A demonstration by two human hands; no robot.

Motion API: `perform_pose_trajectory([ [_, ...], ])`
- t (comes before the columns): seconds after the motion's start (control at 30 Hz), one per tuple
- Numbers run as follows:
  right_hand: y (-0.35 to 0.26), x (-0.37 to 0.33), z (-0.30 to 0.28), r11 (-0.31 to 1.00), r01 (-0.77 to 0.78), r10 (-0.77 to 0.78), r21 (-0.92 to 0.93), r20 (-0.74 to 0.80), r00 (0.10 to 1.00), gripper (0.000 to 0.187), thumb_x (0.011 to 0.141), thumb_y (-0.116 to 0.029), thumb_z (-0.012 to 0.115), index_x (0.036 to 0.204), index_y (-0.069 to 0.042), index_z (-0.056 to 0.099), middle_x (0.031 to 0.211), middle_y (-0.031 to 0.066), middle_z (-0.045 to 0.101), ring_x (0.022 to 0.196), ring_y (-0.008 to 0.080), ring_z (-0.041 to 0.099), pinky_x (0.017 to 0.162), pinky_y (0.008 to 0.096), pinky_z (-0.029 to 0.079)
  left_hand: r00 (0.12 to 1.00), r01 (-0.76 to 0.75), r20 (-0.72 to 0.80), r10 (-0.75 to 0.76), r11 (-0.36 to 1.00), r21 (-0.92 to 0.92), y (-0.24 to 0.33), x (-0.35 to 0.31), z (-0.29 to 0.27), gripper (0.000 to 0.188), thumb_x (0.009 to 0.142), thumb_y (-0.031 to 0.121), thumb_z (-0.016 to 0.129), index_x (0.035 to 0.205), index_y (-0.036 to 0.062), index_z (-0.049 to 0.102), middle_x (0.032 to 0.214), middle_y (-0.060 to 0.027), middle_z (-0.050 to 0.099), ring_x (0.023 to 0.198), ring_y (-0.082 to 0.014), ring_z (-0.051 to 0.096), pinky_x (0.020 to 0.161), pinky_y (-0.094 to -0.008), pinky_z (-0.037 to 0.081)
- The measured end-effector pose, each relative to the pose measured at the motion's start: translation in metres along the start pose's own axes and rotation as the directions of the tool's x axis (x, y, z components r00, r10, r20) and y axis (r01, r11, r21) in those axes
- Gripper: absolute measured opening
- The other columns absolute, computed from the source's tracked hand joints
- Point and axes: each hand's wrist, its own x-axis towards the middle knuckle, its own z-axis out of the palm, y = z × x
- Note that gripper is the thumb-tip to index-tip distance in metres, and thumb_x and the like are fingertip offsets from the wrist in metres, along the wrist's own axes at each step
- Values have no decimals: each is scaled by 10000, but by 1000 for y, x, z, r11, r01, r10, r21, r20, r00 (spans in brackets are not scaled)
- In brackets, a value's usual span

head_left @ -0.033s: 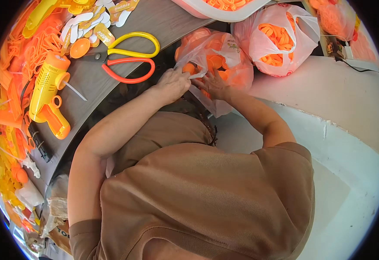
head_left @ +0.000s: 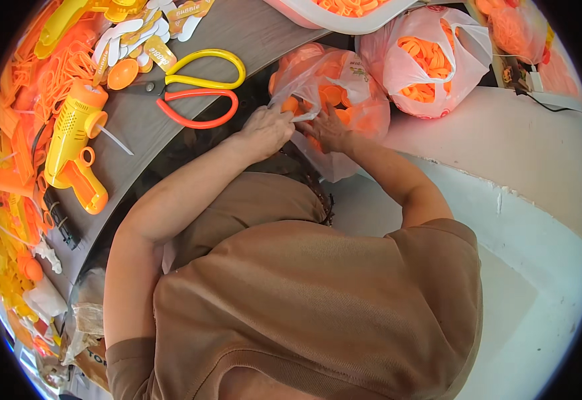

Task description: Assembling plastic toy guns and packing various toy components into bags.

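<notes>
A thin, see-through plastic bag [head_left: 369, 123] full of round orange plastic pieces [head_left: 333, 95] stands in front of me, its mouth spread open. My left hand [head_left: 268, 131] pinches the bag's left edge, fingers closed on the film. Inside the mouth, my right hand [head_left: 329, 131] reaches in with its fingers apart, touching the orange pieces. Whether a piece sits under those fingers is hard to see. Left of the bag, large scissors [head_left: 201, 87] with one yellow and one red handle lie on the grey table.
A second bag [head_left: 467, 73] of orange rings stands at the right, below a white tub [head_left: 364, 25]. On the table [head_left: 127, 150] lie a yellow toy gun [head_left: 71, 137], an orange cap [head_left: 123, 74], several cards and heaped orange and yellow parts. A white ledge [head_left: 477, 140] runs right.
</notes>
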Motion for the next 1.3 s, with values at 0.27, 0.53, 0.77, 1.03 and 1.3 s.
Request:
perform_pose_trajectory([
  [0.27, 20, 33, 34, 989, 147, -150, -32, -173, 973, 1094, 578, -293, 787, 1448, -265, 123, 1484, 164, 120, 1364, 342, 148, 986, 634, 237, 997, 43, -54, -53, 985, -168, 8, 2, -15, 112, 740, 80, 529, 815, 31, 597, 859, -82, 550, 865, -268, 550, 691, -396, 487],
  [0.53, 1, 3, 12, 986, 130, -120, 104, -101, 988, 751, 645, -197, 703, 1326, -245, 388, 1256, 155, 433, 1177, 362, 407, 885, 504, 413, 987, 101, -94, -128, 964, -246, 5, -9, -17, 221, 672, 23, 560, 891, 32, 591, 872, -78, 536, 872, -275, 540, 699, -397, 490],
  [0.77, 20, -5, 3, 973, 81, -35, 218, -209, 977, 741, 608, -177, 747, 1282, -172, 442, 1186, 158, 477, 1018, 353, 518, 837, 420, 467, 990, 63, -97, -101, 941, -332, 1, -8, -15, 178, 687, -7, 559, 858, 38, 575, 875, -75, 528, 885, -279, 526, 741, -396, 480],
  [1.03, 22, -98, -131, 449, -8, 38, 893, -10, 999, 677, 532, -131, 728, 1163, -44, 496, 1184, 112, 530, 1142, 256, 466, 989, 339, 368, 960, 75, -205, -189, 884, -461, 15, -29, -49, 596, 707, 211, 714, 1261, 202, 496, 1151, -118, 543, 1079, -309, 503, 886, -417, 438],
  [1.3, -50, -83, -264, 532, 711, 169, 461, -880, 444, 551, 633, -151, 762, 1112, -13, 530, 1142, 176, 523, 1054, 307, 524, 905, 407, 432, 770, -246, -248, -588, 86, -965, 56, -86, -178, 1011, 698, 183, 742, 1430, 31, 61, 1242, -158, 458, 1103, -213, 488, 932, -331, 416],
])
